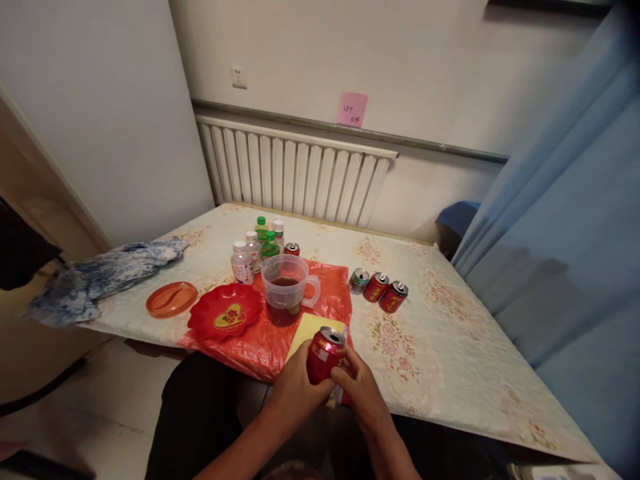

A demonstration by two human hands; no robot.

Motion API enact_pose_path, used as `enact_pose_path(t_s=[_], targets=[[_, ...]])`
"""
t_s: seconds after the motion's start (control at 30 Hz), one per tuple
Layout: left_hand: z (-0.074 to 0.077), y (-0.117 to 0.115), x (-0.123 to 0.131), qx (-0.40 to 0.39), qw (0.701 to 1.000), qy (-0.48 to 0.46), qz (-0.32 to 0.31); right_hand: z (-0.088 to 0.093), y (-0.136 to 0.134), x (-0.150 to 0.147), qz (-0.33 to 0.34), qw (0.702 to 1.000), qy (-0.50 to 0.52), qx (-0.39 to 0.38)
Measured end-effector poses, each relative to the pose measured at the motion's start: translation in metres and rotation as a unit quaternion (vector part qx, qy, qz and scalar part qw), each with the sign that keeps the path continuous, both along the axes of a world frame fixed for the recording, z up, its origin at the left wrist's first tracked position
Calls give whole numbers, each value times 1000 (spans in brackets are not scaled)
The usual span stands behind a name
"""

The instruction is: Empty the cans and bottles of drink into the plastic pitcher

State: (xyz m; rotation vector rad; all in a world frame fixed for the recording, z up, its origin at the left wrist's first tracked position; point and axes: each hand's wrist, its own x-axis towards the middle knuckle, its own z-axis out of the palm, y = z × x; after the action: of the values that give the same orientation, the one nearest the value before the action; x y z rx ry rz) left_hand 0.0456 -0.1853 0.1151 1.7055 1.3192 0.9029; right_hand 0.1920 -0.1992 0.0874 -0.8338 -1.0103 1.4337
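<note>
Presently a red can (325,355) is held at the near edge of the table (450,373), clasped by the left hand (295,390) and right hand (363,393) — tipped carelessly, drink might be spilled onto the lap (200,413).

Glossy metal can (325,356), clear plastic jug (287,291)

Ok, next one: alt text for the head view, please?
The left hand and right hand hold a red can at the near edge of the table. Behind it are a jug of dark liquid, small bottles, a red dish and three more cans.
</note>
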Motion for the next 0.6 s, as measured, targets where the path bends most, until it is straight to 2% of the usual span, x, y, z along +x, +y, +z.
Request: enact_pose_path(t_s=[0.33,0.6], targets=[[-4,-3,3,39,998,56,16,2,0,-6,-34,998,-33,-31],[-14,-6,3,87,990,101,40,5,-2,-7,-24,998,20,-51]])
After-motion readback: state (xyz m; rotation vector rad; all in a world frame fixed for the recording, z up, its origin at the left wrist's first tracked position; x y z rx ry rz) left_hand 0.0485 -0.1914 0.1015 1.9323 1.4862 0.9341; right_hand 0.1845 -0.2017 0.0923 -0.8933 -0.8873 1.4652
